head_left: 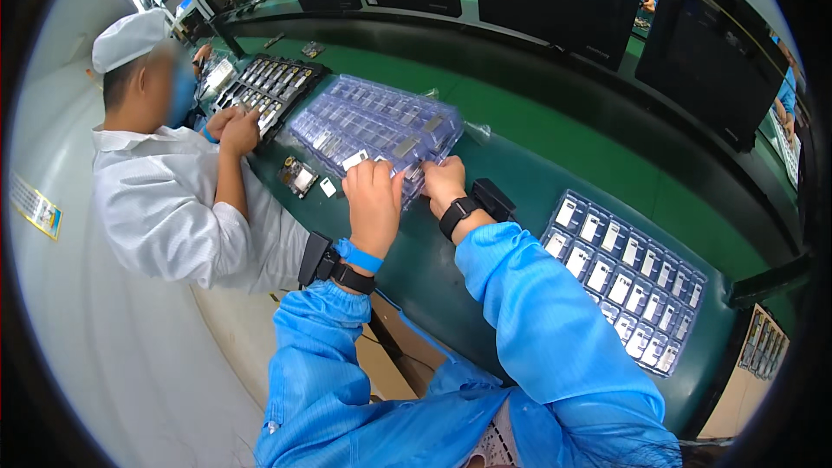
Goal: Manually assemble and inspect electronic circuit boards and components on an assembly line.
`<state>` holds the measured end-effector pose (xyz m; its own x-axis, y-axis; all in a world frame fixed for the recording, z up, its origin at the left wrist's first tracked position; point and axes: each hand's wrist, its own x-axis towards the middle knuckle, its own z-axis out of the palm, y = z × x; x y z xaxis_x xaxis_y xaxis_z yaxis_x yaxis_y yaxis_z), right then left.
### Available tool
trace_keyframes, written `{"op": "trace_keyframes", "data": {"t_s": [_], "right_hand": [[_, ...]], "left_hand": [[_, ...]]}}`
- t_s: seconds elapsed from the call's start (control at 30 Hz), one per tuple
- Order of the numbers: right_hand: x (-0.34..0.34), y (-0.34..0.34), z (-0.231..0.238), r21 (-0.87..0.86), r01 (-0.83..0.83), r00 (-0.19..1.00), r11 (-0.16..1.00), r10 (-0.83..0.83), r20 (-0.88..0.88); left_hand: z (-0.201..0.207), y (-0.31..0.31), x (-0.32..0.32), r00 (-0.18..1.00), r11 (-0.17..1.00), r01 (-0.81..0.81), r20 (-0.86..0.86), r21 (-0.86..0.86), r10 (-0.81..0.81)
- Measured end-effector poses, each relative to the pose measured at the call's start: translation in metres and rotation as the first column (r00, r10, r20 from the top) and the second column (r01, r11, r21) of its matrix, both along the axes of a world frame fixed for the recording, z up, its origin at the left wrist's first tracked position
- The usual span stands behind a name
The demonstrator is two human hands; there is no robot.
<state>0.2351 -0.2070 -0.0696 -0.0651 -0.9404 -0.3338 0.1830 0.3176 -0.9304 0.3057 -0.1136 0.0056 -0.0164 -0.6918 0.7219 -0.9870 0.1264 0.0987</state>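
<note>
Fingers of the left hand (374,199) and right hand (445,180) curled onto the clear tray stack's (373,121) near edge at the green counter's (537,182) front, best gripped evenly to avoid spilling parts.

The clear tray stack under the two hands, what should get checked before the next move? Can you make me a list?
1. Left hand on the near edge of the clear tray stack: ok.
2. Right hand on the same edge: ok.
3. What the fingertips pinch: cannot tell, they are hidden.
4. Stack lies flat on the green table: ok.
5. Blue tray of small parts sits apart, to the right of the right arm: ok.
6. Co-worker's hands stay on the black tray, away from the stack: ok.
</note>
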Motion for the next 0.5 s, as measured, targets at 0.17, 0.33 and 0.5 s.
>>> {"op": "trace_keyframes", "data": {"t_s": [0.17, 0.33, 0.5], "right_hand": [[-0.008, 0.012, 0.013, 0.024, -0.044, 0.997, 0.999, 0.043, 0.06], [-0.03, 0.003, 0.013, 0.05, -0.263, 0.964, 0.963, 0.264, -0.014], [-0.033, 0.02, 0.039, -0.262, -0.151, 0.974, 0.953, 0.098, -0.203]], "left_hand": [[0.011, 0.008, 0.002, 0.999, 0.999, -0.04, -0.011, 0.032, 0.041], [-0.001, 0.007, -0.001, 0.998, 0.998, -0.051, 0.026, -0.041, 0.052], [-0.006, 0.01, -0.001, 0.999, 0.998, -0.051, -0.016, -0.049, 0.05]]}}
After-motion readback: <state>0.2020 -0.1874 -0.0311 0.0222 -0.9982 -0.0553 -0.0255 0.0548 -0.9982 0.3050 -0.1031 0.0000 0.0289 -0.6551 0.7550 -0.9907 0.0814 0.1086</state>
